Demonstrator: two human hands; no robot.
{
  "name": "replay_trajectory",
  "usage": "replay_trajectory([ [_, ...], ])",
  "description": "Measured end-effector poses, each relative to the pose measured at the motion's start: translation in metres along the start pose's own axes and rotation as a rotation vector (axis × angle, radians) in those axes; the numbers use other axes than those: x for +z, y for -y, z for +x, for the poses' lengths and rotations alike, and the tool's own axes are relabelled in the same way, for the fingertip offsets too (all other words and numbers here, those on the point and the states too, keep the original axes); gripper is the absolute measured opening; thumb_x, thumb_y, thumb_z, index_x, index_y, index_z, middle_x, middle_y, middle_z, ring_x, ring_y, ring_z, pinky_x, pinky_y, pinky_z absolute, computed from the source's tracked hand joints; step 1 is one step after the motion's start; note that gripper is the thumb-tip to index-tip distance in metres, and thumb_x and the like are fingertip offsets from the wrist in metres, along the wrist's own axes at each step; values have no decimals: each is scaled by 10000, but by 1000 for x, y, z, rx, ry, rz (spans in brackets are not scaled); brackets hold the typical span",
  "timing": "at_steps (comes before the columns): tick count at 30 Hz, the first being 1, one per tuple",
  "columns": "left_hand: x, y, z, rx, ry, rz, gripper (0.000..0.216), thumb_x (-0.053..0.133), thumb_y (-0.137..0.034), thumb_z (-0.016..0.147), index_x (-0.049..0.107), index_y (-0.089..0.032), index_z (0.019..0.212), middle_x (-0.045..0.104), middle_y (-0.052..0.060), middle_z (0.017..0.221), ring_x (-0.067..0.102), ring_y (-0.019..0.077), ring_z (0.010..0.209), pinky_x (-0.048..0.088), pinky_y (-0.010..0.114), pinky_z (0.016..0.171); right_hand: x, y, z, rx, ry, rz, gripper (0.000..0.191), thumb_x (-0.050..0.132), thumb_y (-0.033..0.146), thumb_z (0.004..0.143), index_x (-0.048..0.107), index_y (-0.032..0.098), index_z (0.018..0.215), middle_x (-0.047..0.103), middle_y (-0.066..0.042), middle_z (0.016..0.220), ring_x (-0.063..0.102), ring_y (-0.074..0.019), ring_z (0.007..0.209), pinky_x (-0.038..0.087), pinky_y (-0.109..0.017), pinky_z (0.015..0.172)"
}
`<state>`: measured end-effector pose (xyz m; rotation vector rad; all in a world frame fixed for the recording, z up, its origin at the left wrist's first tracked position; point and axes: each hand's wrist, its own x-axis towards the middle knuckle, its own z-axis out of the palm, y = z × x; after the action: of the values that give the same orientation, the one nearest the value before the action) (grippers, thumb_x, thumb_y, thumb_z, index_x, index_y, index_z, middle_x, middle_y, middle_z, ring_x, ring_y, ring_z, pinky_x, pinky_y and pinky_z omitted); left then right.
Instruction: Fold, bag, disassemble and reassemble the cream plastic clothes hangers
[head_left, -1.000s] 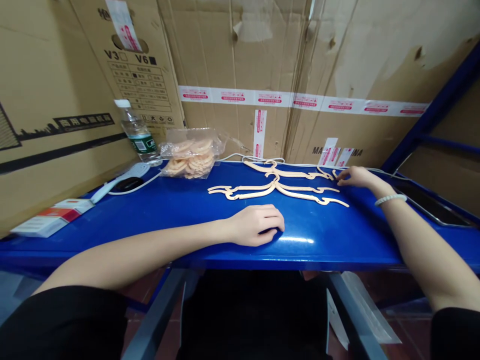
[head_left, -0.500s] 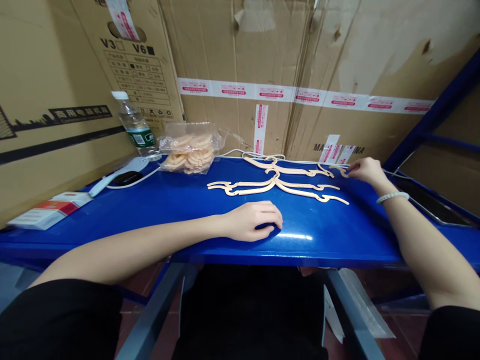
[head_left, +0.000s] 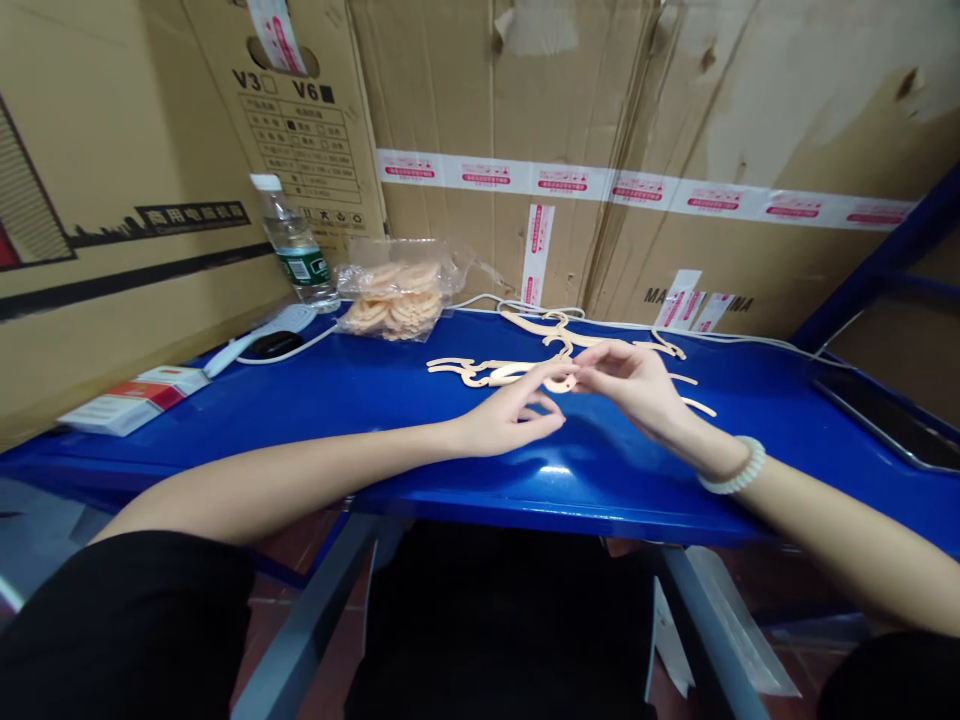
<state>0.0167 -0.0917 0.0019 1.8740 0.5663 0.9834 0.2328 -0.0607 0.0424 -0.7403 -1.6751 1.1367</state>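
Note:
Between the fingertips of my right hand [head_left: 630, 385] is a small beige folding hanger [head_left: 559, 384], its near end showing a round hole. My right hand is closed on it, with its far side partly hidden by the fingers. My left hand [head_left: 510, 412] reaches up to the same piece, its index finger stretched out beside it and thumb apart; whether it touches is hard to tell. Behind the hands lie unfolded beige hangers: one front hanger [head_left: 450, 366] partly covered by both hands, and a back hanger [head_left: 525, 323] near the cartons.
A clear plastic bag of beige hangers [head_left: 397, 300] sits at the back left, beside a water bottle [head_left: 300, 255]. A red-and-white box [head_left: 135, 398] lies at left, a dark phone-like slab [head_left: 885, 415] at right. Cardboard cartons [head_left: 480, 90] wall the blue table's [head_left: 420, 470] back.
My right hand has come left from the table's back right to the middle, bringing a small hanger. My left hand has lifted slightly and stretched its fingers toward it. The view has shifted slightly.

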Motion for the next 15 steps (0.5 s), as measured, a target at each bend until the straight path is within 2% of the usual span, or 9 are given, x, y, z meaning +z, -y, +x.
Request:
replay_trajectory([
  [2,-1,4,1,-36,-74,-68,364,640,-315,967,581,-209,1311,687,93,1093,721,161,860,629,301,769,5,-3,-5,4,110,-26,341,915,417,740,748,184,924,763,-56,882,742,-211,809,658,-394,793],
  [4,-2,8,3,-81,-126,-106,310,663,-348,957,601,-166,1200,672,39,882,701,139,732,630,280,696,-2,-4,-2,-8,189,-100,348,883,451,782,755,180,959,764,-66,884,742,-221,813,653,-410,801],
  [6,-4,10,5,-127,-162,-122,287,711,-337,921,606,-150,1112,662,23,837,694,129,701,630,266,671,-17,-5,6,-73,211,-252,333,818,479,848,765,179,985,774,-83,943,745,-245,871,639,-430,846],
  [8,-5,11,6,-162,-184,-130,265,735,-311,899,598,-147,1057,666,26,850,698,124,710,635,267,678,-35,-7,18,-177,194,-502,303,717,460,933,770,184,1047,778,-100,1052,741,-277,979,614,-453,922],
  [11,-6,9,7,-195,-177,-151,201,693,-275,915,571,-159,1026,652,14,851,692,114,676,633,266,650,-67,-18,36,-289,155,-988,317,536,311,1017,742,156,1201,752,-146,1199,701,-323,1141,542,-508,1050],
  [13,-6,8,7,-208,-173,-163,154,632,-253,936,542,-180,1038,613,-19,791,665,108,604,603,240,570,-86,-30,46,-242,163,-1253,401,497,241,1010,668,84,1338,680,-219,1338,634,-365,1269,490,-537,1108],
  [15,-7,8,8,-200,-214,-155,132,573,-219,942,492,-207,1045,565,-55,714,625,105,537,539,198,487,-102,-42,53,-142,173,-1424,466,509,241,1004,596,34,1413,616,-271,1410,588,-397,1323,478,-558,1107],
])
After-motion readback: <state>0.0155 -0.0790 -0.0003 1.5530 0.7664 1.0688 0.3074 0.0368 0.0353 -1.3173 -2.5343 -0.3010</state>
